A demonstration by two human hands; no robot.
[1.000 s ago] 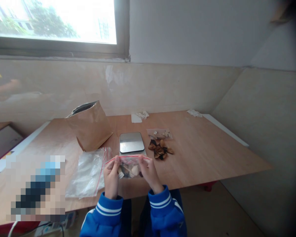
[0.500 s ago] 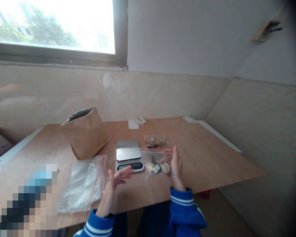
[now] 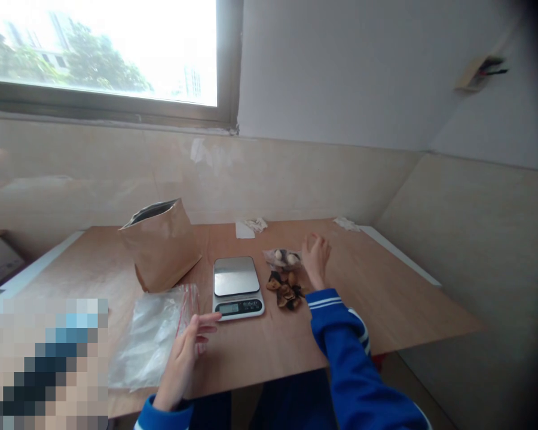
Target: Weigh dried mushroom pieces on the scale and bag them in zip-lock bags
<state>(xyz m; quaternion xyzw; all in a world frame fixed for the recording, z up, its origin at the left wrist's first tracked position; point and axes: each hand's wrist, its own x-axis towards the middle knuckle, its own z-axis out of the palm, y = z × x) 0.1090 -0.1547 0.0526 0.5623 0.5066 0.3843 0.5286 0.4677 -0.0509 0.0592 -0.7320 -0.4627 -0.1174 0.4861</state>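
1. Hands at a wooden table (image 3: 385, 298): the right hand (image 3: 316, 258), fingers spread wide and holding nothing, hovers at centre frame just right of a small filled zip bag (image 3: 281, 257) lying flat, its long axis running left to right.
2. Right hand is far nearer that bag than the left; loose dried slices (image 3: 287, 290) sit just below the bag in the picture.
3. Left hand (image 3: 186, 352), lower centre-left, is open and empty, palm turned inward, beside a stack of clear zip bags (image 3: 150, 334) and just below a digital kitchen scale (image 3: 237, 286).
4. Brown paper bag (image 3: 161, 248) stands open, left of centre.
5. Tiled wall and window (image 3: 98, 54) fill the upper frame.
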